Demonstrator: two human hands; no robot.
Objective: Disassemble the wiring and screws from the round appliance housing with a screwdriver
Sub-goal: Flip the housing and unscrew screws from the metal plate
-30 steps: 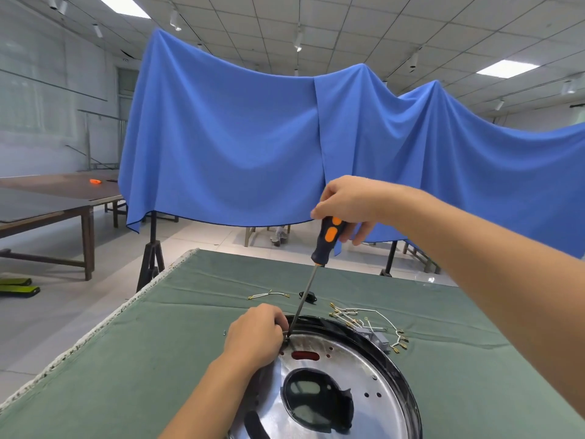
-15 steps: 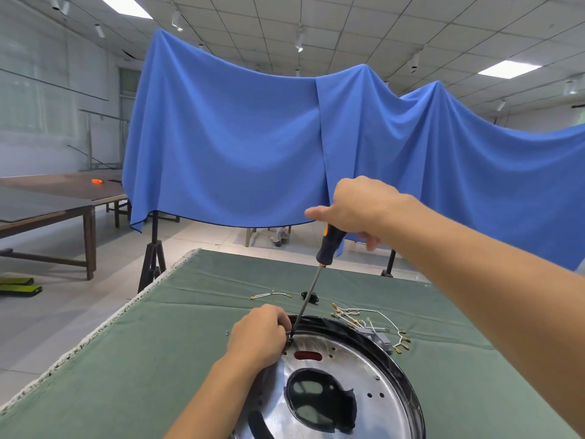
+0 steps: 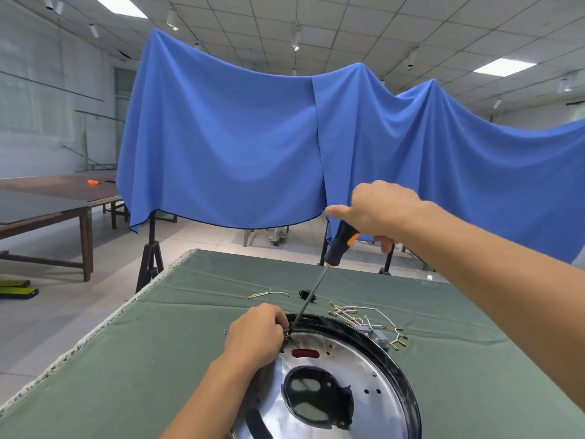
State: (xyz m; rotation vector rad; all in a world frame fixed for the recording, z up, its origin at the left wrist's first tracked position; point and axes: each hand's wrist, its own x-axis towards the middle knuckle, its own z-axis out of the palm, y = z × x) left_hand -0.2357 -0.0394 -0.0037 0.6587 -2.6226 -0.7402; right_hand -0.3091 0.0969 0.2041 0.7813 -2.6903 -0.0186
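— Two hands on the housing (image 3: 354,369)?
— Left hand (image 3: 256,335) curled at its far rim, beside the tip; what it pinched, unclear. Right hand (image 3: 376,212) gripped the screwdriver (image 3: 340,245) handle above, shaft slanting down.

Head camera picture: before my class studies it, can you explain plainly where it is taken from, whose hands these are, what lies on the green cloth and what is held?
The camera sits on a person's head, looking forward and down. No robot appears. The right hand grips a screwdriver, its tip at the rim of a round metal housing. The left hand rests curled at that spot. The housing lies on a green-covered table, with loose white wires and a small black part beyond it.
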